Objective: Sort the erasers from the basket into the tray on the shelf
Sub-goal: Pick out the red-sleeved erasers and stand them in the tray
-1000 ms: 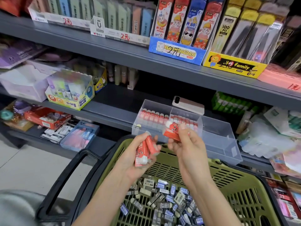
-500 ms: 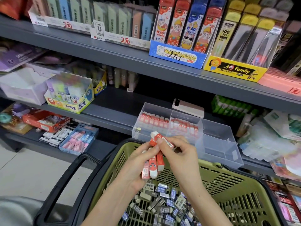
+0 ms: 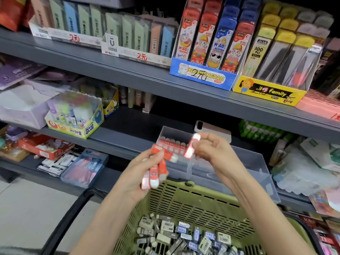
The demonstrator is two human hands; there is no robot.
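Observation:
My left hand (image 3: 139,173) grips a bunch of several red-and-white erasers (image 3: 156,170) above the green basket (image 3: 193,201). My right hand (image 3: 211,150) pinches one red-and-white eraser (image 3: 192,145), held nearly upright over the clear tray (image 3: 255,162) on the shelf. A row of red erasers (image 3: 172,142) stands in the tray's left compartment; the right compartment looks bare. Several grey, blue and white erasers (image 3: 184,234) lie loose in the basket's bottom.
A phone (image 3: 211,129) lies on the shelf behind the tray. A glue box (image 3: 75,115) stands to the left, green glue sticks (image 3: 261,129) to the right. Lead and pencil displays fill the upper shelf (image 3: 147,78). The basket's black handle (image 3: 73,214) hangs at left.
My right hand has taken one eraser away from the bunch and lifted it up and right toward the tray. My left hand stays holding the rest.

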